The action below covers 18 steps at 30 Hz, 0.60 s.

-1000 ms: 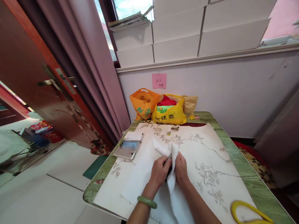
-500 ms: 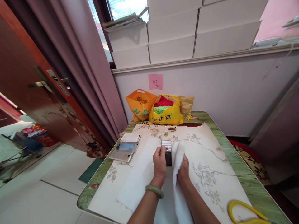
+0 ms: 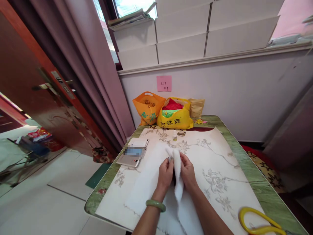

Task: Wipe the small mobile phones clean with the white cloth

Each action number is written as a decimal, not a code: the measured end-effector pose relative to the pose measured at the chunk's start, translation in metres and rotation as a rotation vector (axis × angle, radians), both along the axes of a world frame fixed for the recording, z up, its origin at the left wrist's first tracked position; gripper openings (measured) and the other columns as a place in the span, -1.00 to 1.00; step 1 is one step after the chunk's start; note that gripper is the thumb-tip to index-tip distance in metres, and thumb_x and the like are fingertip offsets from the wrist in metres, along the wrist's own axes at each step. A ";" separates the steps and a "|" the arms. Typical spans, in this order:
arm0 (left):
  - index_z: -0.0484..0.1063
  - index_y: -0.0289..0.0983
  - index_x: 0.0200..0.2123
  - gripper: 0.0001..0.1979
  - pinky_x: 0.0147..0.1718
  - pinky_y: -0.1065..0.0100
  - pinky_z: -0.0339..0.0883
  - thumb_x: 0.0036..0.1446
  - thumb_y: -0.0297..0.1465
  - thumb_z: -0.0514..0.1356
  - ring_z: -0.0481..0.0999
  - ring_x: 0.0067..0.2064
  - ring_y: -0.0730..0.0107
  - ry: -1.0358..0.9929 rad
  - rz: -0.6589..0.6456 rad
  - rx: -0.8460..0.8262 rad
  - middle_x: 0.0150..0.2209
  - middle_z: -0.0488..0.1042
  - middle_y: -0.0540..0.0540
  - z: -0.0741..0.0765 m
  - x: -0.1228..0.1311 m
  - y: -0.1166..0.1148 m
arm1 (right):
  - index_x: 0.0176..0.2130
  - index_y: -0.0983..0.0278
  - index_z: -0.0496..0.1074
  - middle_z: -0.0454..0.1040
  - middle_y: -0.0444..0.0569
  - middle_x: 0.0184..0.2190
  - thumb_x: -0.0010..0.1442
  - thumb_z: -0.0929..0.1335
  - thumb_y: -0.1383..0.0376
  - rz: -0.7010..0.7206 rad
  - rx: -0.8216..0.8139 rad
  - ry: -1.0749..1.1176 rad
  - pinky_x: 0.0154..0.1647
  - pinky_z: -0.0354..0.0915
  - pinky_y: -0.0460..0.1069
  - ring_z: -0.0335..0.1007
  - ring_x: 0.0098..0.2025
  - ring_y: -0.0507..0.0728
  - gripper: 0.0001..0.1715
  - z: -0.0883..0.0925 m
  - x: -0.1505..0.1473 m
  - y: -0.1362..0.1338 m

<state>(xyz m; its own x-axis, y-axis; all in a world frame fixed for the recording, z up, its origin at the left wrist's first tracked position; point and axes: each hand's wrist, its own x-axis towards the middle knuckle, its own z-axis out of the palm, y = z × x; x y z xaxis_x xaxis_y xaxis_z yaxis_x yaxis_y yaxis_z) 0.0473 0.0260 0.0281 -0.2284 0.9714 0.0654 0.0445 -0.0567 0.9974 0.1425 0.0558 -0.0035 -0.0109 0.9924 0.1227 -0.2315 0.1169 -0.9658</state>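
My left hand (image 3: 165, 173), with a green bangle at the wrist, is closed on a dark remote control (image 3: 173, 176) of which only a sliver shows. My right hand (image 3: 187, 172) pinches a fold of white fleecy cloth (image 3: 178, 178) and presses it over the remote. Both hands meet above the middle of the table. The rest of the white cloth lies spread under them on a flower-printed sheet (image 3: 220, 169).
A phone and a notebook (image 3: 133, 155) lie left of the hands. A small bottle (image 3: 174, 137) stands further back. Orange and yellow bags (image 3: 174, 119) stand against the wall. Yellow-handled scissors (image 3: 259, 220) lie at the near right. The green table edge (image 3: 254, 169) runs along the right.
Half a second ago the remote's keypad was uncovered in my left hand, with the cloth pulled aside. Now my right hand has brought the cloth back over it and the hands have closed together.
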 end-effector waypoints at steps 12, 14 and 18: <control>0.36 -0.27 -0.47 -0.57 -0.37 0.39 0.20 0.16 -0.02 0.05 0.28 -0.42 0.43 0.081 0.488 0.101 -0.51 0.36 0.02 0.020 -0.014 0.030 | -0.41 0.22 0.36 0.40 -0.11 -0.53 0.27 0.14 0.04 -0.005 0.159 -0.506 -0.37 0.15 -0.05 0.26 -0.45 0.10 -0.57 -0.013 -0.010 -0.008; 0.37 -0.27 -0.43 -0.58 -0.35 0.39 0.23 0.15 -0.02 0.06 0.32 -0.40 0.43 0.039 0.556 0.131 -0.48 0.40 0.01 0.023 -0.015 0.034 | -0.44 0.22 0.36 0.38 -0.13 -0.55 0.24 0.18 0.01 -0.032 0.134 -0.424 -0.37 0.16 -0.05 0.25 -0.45 0.09 -0.58 -0.013 -0.010 -0.007; 0.34 -0.27 -0.37 -0.61 -0.49 0.44 0.28 0.08 -0.02 0.16 0.35 -0.49 0.48 -0.089 0.406 0.094 -0.48 0.39 0.03 0.016 -0.008 0.020 | -0.41 0.24 0.39 0.41 -0.11 -0.52 0.17 0.27 -0.03 -0.086 -0.019 -0.137 -0.41 0.22 -0.05 0.27 -0.44 0.10 -0.59 -0.010 -0.008 -0.004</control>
